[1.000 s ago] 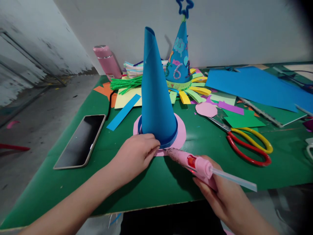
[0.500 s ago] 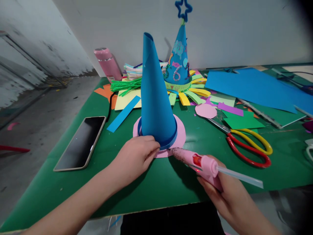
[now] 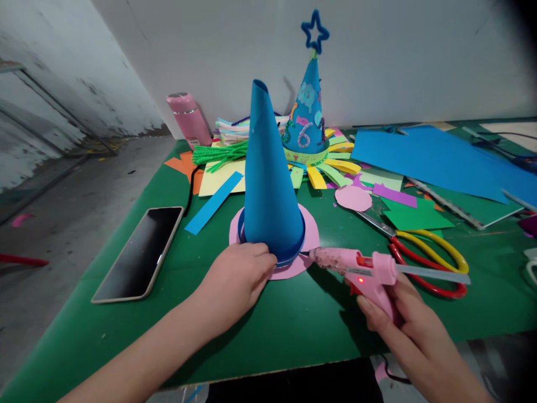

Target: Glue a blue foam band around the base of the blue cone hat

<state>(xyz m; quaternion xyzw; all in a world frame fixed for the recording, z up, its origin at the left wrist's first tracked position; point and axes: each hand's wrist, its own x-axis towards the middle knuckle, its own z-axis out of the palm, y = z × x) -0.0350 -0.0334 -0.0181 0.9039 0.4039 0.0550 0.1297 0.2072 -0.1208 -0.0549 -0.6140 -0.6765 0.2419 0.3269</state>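
A blue paper cone point(image 3: 272, 184) stands upright on a pink paper ring point(image 3: 309, 224), with a blue strip round its lower edge. My left hand point(image 3: 237, 274) is closed at the front left of the cone's base, fingers curled on its lower edge; the fingertips are partly hidden. In my right hand point(image 3: 413, 319) is a pink hot glue gun point(image 3: 356, 266), its red light lit and a clear glue stick point(image 3: 436, 273) poking out of the back. The nozzle points left and meets the right front of the cone's base, just above the ring.
Red-and-yellow-handled scissors point(image 3: 419, 263) lie to the right, by a pink paper disc point(image 3: 353, 198). On the left rests a phone point(image 3: 140, 254). Behind stand a decorated blue party hat point(image 3: 308, 123) and a pink bottle point(image 3: 189, 120). Blue paper sheets point(image 3: 423, 159) cover the back right.
The glue gun's nozzle has moved right along the cone's base, and the gun has swung more level. My left hand keeps its place on the base. The whole view has shifted slightly.
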